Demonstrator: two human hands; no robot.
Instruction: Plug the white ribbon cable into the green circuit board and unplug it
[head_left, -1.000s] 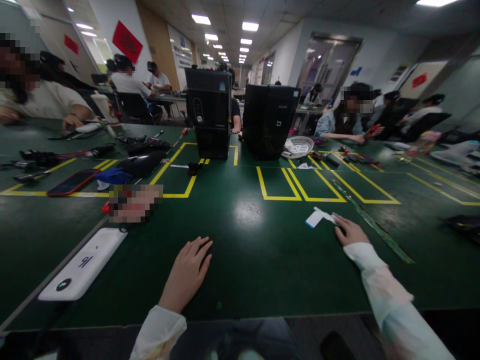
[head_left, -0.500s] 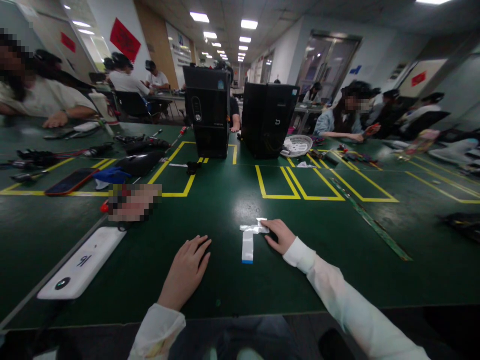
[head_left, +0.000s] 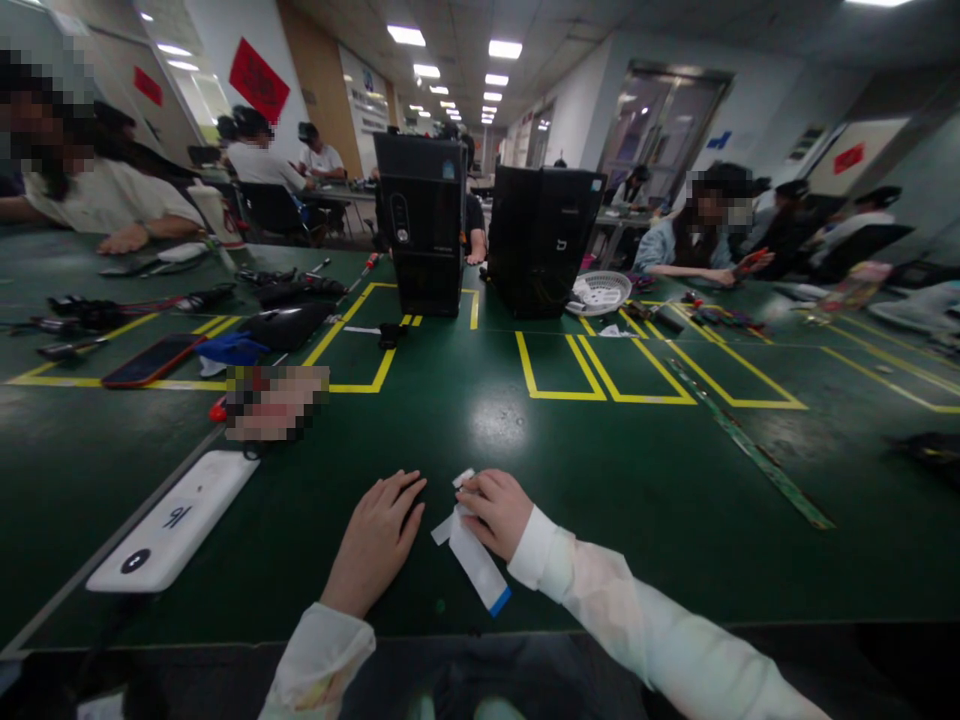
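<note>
A white flat ribbon cable (head_left: 478, 568) with a blue end and folded bends lies slantwise on the green table (head_left: 570, 460). Its blue tip points down towards the near edge. My right hand (head_left: 499, 510) is closed on the upper, folded part of the cable, and the fingers cover some of it. To the left, my left hand (head_left: 381, 535) rests flat on the table with its fingers stretched out, a short way from the cable and holding nothing.
A white power bank-like device (head_left: 180, 525) lies at my left, near a phone (head_left: 154, 360). Two black computer towers (head_left: 420, 225) stand ahead, beside a white basket (head_left: 600, 290). On the right lies a long green strip (head_left: 750, 445). Other people sit around the table.
My right hand has gripped the ribbon cable and drawn it nearer and to the left. The cable has turned, its blue end now pointing down to the right. My left hand stays put.
</note>
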